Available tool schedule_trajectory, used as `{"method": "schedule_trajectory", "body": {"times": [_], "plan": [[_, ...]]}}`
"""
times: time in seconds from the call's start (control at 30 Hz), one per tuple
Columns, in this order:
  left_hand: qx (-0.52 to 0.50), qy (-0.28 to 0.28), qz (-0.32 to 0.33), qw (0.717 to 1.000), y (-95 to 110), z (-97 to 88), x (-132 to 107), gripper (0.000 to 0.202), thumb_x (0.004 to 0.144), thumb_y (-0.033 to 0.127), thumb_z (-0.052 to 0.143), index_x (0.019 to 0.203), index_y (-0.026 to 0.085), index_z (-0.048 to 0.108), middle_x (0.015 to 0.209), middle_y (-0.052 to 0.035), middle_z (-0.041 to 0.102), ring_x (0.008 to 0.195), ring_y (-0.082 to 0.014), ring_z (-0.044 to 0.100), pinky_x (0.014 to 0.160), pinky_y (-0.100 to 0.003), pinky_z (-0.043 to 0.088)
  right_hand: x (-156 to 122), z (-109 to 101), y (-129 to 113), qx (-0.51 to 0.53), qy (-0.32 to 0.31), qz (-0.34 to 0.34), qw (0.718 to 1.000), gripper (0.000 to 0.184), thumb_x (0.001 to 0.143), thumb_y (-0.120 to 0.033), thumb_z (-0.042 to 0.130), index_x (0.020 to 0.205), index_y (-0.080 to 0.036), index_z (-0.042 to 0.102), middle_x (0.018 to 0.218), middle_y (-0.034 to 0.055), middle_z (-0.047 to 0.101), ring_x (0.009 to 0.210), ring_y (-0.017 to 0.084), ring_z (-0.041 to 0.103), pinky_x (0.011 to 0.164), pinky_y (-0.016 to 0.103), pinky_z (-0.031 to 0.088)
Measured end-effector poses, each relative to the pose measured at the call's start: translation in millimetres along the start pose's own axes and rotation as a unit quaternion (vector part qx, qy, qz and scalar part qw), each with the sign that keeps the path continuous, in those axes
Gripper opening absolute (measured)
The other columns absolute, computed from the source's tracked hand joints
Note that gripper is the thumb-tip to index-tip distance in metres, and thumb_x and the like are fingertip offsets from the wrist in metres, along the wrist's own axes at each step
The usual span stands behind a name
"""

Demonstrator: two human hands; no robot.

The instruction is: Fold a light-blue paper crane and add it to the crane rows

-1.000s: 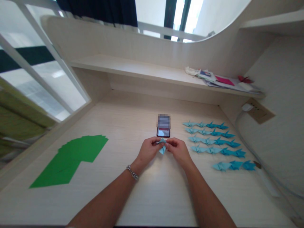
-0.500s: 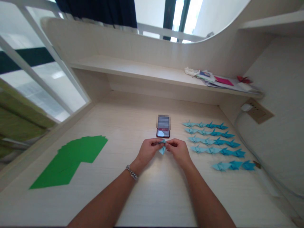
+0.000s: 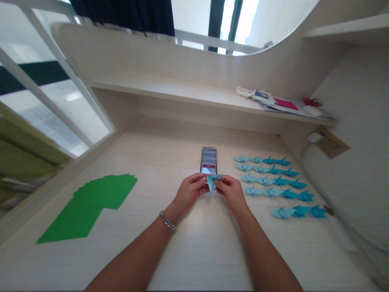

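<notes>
A small light blue piece of folded paper (image 3: pixel 211 183) points downward between my two hands, over the middle of the desk. My left hand (image 3: pixel 192 188) pinches its left side with thumb and fingers. On the other side, my right hand (image 3: pixel 229 189) grips the paper's right edge, thumb in front. Just beyond the fingers stands a phone (image 3: pixel 209 160), its lower edge partly hidden by the hands and paper. To the right, folded blue paper cranes (image 3: pixel 273 192) sit in several rows, from pale to deeper blue.
Overlapping green paper sheets (image 3: pixel 91 207) lie fanned out at the left. A shelf (image 3: pixel 170 91) runs along the back, with papers and a pink card (image 3: pixel 285 104) at its right end. A cable (image 3: pixel 316 182) hangs from the wall socket (image 3: pixel 331 142) down the right side.
The folded paper has been turned and lifted slightly, so a broader face now shows. Both hands have shifted a little upward and apart, covering the phone's lower edge.
</notes>
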State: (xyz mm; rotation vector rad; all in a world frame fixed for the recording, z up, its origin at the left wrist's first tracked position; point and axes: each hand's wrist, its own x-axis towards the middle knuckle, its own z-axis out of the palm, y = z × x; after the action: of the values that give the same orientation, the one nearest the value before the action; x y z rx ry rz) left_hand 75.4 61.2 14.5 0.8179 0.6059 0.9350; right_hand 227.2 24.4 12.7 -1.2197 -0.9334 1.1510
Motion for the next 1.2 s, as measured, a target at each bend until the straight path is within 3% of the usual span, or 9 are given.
{"method": "schedule_trajectory", "body": {"times": [0.37,0.53,0.73,0.9,1.2], "plan": [[-0.012,-0.008,-0.007,1.0,-3.8,2.6,-2.4,0.018,0.071,0.02,0.071,0.085,0.01,0.067,0.09,-0.0095,0.067,0.078,-0.0164,0.062,0.073,-0.033,0.052,-2.4,7.1,-2.1,-0.077,0.013,-0.032,0.996,0.02,0.067,-0.034,0.069,0.073,-0.015,0.067,0.056,-0.0014,0.058,0.048,0.01,0.048,0.045,0.021,0.039],[-0.001,-0.014,-0.014,1.0,-6.0,0.6,-0.9,0.021,0.068,0.018,0.074,0.086,0.009,0.068,0.086,-0.0091,0.068,0.076,-0.0152,0.063,0.074,-0.031,0.051,-3.3,7.5,-2.8,-0.108,0.022,-0.062,0.992,0.013,0.064,-0.026,0.069,0.069,-0.015,0.067,0.057,-0.0013,0.06,0.05,0.011,0.05,0.048,0.022,0.04],[0.022,-0.012,-0.008,1.0,-5.9,-0.8,0.9,0.027,0.067,0.021,0.075,0.09,0.009,0.069,0.089,-0.0114,0.069,0.077,-0.0168,0.064,0.076,-0.033,0.051,-3.8,3.4,-4.3,-0.076,-0.01,-0.04,0.996,0.02,0.065,-0.029,0.071,0.076,-0.014,0.07,0.064,0.0024,0.065,0.055,0.013,0.056,0.052,0.023,0.045],[0.049,0.013,0.003,0.999,-6.1,-1.8,2.8,0.027,0.067,0.026,0.075,0.087,0.009,0.068,0.085,-0.01,0.07,0.075,-0.0172,0.064,0.076,-0.034,0.052,-2.0,-2.7,-3.2,-0.021,-0.071,-0.004,0.997,0.034,0.067,-0.038,0.07,0.093,-0.015,0.071,0.082,0.0066,0.071,0.07,0.018,0.063,0.066,0.032,0.052],[0.183,0.017,0.027,0.983,-10.3,-5.9,4.2,0.028,0.072,0.031,0.069,0.091,0.011,0.066,0.084,-0.009,0.068,0.073,-0.0172,0.064,0.069,-0.032,0.053,1.0,-4.1,1.0,-0.111,-0.075,-0.015,0.991,0.034,0.073,-0.042,0.064,0.095,-0.017,0.072,0.078,0.0044,0.071,0.065,0.017,0.063,0.061,0.03,0.053]]}}
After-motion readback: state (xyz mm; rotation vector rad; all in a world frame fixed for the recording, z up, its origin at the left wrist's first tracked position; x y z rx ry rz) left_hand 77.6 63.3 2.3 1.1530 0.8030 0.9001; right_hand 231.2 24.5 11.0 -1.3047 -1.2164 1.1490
